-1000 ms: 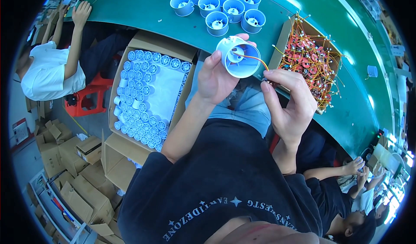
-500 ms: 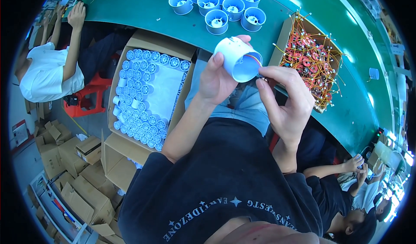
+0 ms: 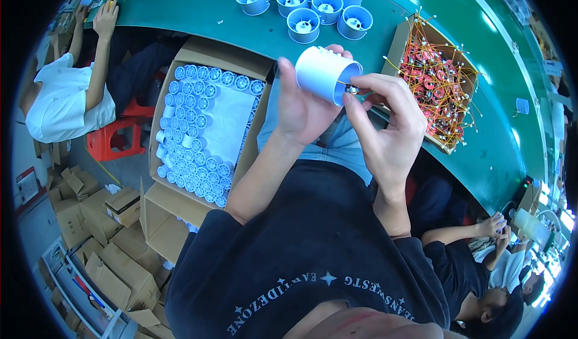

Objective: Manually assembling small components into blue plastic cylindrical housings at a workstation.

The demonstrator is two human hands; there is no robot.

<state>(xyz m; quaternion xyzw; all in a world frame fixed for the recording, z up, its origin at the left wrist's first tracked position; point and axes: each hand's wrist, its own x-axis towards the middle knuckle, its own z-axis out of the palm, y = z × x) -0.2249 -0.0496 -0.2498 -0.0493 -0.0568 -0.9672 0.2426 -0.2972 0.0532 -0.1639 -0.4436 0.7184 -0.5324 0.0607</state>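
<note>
My left hand [image 3: 304,113] holds a white cylindrical plastic housing [image 3: 322,74] from below and behind. Its thumb stands away from the wall, and the open mouth faces right and slightly toward me. At that mouth, my right hand [image 3: 391,128] pinches a small shiny metallic part [image 3: 352,90] between thumb and index finger. A bit of yellowish wire shows at the housing's rim by this part. How far the part reaches inside is hidden. Both hands are above my lap, near the edge of the green table [image 3: 198,14].
Several similar housings [image 3: 303,24] with finned centres stand at the table's far side. A carton [image 3: 394,44] of red coils with yellow wires is to the right. At left, an open carton [image 3: 256,62] holds many white finned parts. Co-workers sit left and right, near a red stool [image 3: 114,140].
My left thumb has lifted off the housing, which has turned a little. My right hand has shifted slightly left and down, and the metallic part now shows at its fingertips.
</note>
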